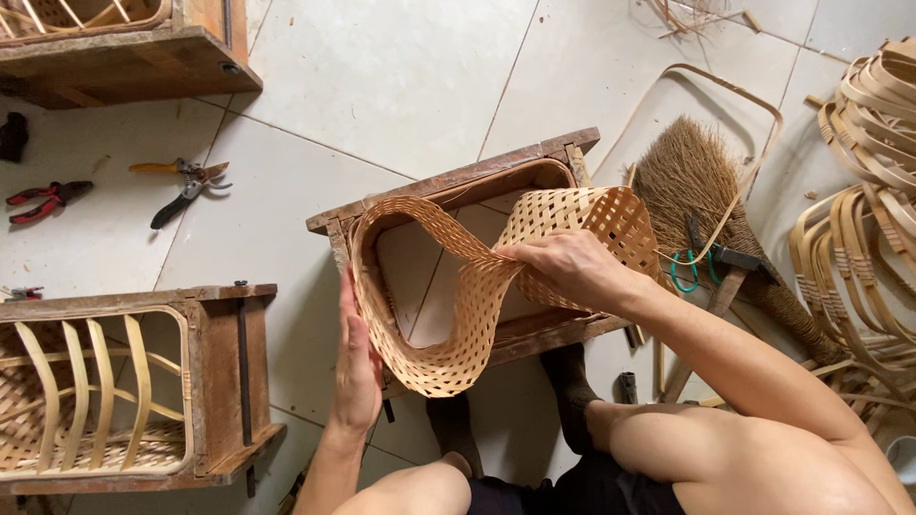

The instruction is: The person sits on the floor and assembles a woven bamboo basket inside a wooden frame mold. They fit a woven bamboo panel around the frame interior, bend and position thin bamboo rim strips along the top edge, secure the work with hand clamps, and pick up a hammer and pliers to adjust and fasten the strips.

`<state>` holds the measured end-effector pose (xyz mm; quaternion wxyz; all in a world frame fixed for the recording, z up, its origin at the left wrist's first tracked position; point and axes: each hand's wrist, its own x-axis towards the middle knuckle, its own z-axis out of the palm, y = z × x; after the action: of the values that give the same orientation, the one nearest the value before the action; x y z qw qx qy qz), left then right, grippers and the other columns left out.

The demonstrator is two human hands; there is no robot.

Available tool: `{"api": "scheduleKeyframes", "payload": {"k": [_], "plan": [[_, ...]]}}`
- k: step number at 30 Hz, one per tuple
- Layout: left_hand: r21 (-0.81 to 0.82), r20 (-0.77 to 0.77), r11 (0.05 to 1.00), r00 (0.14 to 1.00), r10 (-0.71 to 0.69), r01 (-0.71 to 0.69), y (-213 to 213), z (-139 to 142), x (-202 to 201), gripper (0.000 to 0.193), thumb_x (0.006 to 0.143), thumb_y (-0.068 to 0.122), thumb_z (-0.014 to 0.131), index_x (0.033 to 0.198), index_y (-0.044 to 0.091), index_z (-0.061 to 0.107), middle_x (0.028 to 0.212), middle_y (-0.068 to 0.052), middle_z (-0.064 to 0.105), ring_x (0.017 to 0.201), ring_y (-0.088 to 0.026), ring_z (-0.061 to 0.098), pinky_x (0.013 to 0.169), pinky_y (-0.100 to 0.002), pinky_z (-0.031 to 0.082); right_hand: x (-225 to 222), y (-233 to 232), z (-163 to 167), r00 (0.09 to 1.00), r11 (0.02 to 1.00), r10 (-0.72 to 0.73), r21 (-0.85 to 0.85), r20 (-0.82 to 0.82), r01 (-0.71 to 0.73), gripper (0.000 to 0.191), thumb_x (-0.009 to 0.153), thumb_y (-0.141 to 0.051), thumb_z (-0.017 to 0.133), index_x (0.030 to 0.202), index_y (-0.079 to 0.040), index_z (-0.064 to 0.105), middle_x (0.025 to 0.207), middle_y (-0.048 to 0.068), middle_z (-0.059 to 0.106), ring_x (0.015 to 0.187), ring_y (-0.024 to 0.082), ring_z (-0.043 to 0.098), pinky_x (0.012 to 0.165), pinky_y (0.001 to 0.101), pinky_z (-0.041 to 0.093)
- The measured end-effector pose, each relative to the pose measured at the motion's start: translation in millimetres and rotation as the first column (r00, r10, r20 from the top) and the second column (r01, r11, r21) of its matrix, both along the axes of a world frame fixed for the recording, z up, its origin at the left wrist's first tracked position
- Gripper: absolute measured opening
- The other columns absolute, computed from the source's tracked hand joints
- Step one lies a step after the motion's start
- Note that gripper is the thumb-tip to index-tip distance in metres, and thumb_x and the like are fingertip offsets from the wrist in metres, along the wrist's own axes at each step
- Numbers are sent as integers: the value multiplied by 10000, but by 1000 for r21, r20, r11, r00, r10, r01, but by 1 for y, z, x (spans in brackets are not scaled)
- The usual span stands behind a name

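A band of open-weave bamboo lattice (pixel 458 315) is held in a loop over a rectangular wooden frame (pixel 458 186) at the centre of the view. The left hand (pixel 355 367) is laid flat, fingers extended, against the outer face of the lattice at its 9 o'clock side; nothing is clasped by it. The right hand (pixel 563 267) is closed in a pinch on the lattice's upper edge at about 2 o'clock, where the band is folded inward. The frame is braced by two dark-socked feet (pixel 563 381) at its 6 o'clock edge.

At 10 o'clock of the frame, pruning shears (pixel 186 183) and red-handled pliers (pixel 43 200) are seen on the tiled floor (pixel 401 76). At 8 o'clock a second wooden frame (pixel 224 381) with bamboo ribs is placed. At 3 o'clock a straw broom (pixel 687 181) is laid, with stacked bamboo hoops (pixel 868 238) beyond it
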<state>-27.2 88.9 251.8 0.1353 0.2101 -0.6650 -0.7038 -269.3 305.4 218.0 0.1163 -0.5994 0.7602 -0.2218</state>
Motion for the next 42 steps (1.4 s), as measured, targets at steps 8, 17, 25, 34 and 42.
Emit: {"api": "scheduleKeyframes", "payload": {"k": [8,17,25,34,42], "plan": [[-44,161,990,977,141,-136,-2,-103,-11,858,1016,654,238,1652,141,-22,1751,-68,-79,1605,-223,-76,1273,-425,0,29,-35,-63,978,963,0,265,-207,56,356,896,-55,622,1251,-72,637,992,113,754,779,255,745,656,381,607],[-9,320,977,925,206,-215,-23,-208,-29,889,991,720,212,1646,184,-59,1744,-60,-106,1609,-238,-56,1283,-446,-1,49,-74,-117,932,919,62,386,-357,87,73,923,-80,657,972,-31,681,765,97,741,699,203,740,656,356,592],[-10,744,999,668,-17,36,-22,-123,-36,1089,808,770,420,1628,289,-112,1710,-34,-195,1570,-289,-57,1225,-570,122,56,-93,-133,903,950,-2,281,-430,136,174,866,-124,685,1012,-30,702,813,106,763,733,200,754,658,344,592],[-690,434,686,890,141,228,8,-132,-71,452,820,119,832,1246,196,703,1104,-46,790,927,-246,757,801,-410,615,54,-88,-127,926,967,-89,191,-368,169,95,876,-169,685,907,-79,694,804,95,749,750,237,742,690,369,570],[-744,181,665,978,102,68,1,-147,-76,205,827,20,765,1000,131,771,973,-62,796,735,-204,761,631,-305,605,45,-80,-79,897,965,66,255,-437,53,348,912,-186,634,1201,7,651,1060,153,714,1082,287,681,1097,452,460]]}}
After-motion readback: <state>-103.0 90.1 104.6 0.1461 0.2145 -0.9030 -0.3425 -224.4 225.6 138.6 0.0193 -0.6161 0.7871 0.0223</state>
